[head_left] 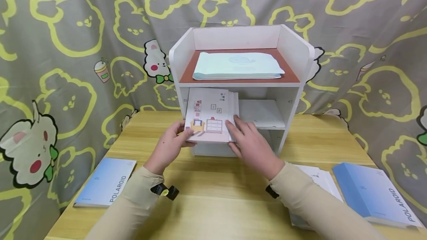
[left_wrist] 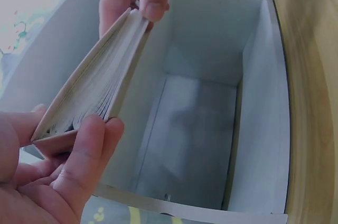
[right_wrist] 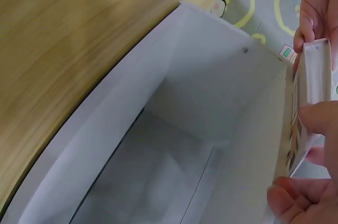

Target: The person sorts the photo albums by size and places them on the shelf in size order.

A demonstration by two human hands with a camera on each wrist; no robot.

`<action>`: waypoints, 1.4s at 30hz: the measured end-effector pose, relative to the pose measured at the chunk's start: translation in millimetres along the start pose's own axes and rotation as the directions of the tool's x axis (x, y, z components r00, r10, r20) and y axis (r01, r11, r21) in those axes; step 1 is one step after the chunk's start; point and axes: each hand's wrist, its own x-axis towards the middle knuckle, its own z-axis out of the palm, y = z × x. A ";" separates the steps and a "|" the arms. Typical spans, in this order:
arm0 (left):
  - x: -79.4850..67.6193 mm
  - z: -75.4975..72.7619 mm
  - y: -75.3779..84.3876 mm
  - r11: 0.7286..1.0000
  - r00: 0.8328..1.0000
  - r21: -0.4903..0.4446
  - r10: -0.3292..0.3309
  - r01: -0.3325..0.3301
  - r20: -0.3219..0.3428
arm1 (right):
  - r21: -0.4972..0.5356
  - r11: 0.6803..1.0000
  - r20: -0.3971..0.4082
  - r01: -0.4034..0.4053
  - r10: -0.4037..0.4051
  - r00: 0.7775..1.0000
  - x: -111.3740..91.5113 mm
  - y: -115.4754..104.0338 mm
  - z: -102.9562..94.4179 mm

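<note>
A white book (head_left: pixel 210 116) with a cartoon room on its cover lies partly inside the middle compartment of a small white shelf unit (head_left: pixel 291 103). My left hand (head_left: pixel 171 142) grips its near left corner, thumb on the cover. At the right edge, my right hand (head_left: pixel 251 142) holds it, with fingers over the top and the thumb lower down. In the left wrist view the book (left_wrist: pixel 92 73) shows slightly spread page edges between its covers. The right wrist view catches only an end of the book (right_wrist: pixel 316 76).
A pale blue packet with a whale (head_left: pixel 238 66) lies on the unit's brown top shelf. Blue POLAROID books stand apart, one on the left (head_left: pixel 103 182), a thicker one on the right (head_left: pixel 377 193). Another white book (head_left: pixel 328 184) is partly under my right sleeve. A patterned curtain (head_left: pixel 83 84) surrounds the wooden table (head_left: pixel 213 203).
</note>
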 end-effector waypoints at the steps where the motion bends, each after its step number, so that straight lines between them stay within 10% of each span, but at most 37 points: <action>1: 1.6 -1.0 -0.6 1.000 1.000 -0.011 -0.002 0.001 -0.008 | -0.006 1.000 0.001 0.003 -0.003 1.000 1.0 0.9 0.7; 11: 14.1 -9.4 -3.7 0.998 0.998 -0.055 -0.014 0.011 -0.055 | -0.045 0.999 -0.014 -0.004 0.003 1.000 12.8 5.3 -1.5; 17: 15.0 -13.0 -0.1 0.991 0.989 0.118 0.076 -0.061 -0.126 | -0.049 0.999 -0.005 -0.009 0.008 1.000 18.0 6.7 -3.6; 21: 10.2 -11.4 3.0 0.940 0.966 0.317 0.186 -0.123 -0.179 | -0.040 0.999 -0.004 -0.023 0.022 1.000 18.1 6.6 -4.0; 24: 3.7 -7.8 4.4 0.818 0.914 0.534 0.360 -0.213 -0.188 | -0.023 0.999 -0.021 -0.031 0.030 0.999 14.1 5.2 -4.9; 28: -8.0 -1.3 2.2 0.483 0.746 0.774 0.666 -0.409 -0.020 | 0.001 1.000 -0.092 0.013 -0.013 0.996 2.9 0.2 -6.9; 31: -17.8 5.2 -1.8 0.242 0.635 0.825 0.752 -0.511 0.173 | 0.003 0.997 -0.143 0.077 -0.076 0.987 -7.1 -5.4 -9.0; 35: -26.5 13.3 -9.1 0.112 0.630 0.842 0.717 -0.527 0.299 | -0.011 0.993 -0.141 0.121 -0.122 0.982 -17.5 -10.8 -10.0; 42: -25.1 18.5 -19.9 0.077 0.678 0.875 0.666 -0.478 0.312 | -0.017 0.993 -0.103 0.113 -0.115 0.988 -25.0 -11.4 -3.4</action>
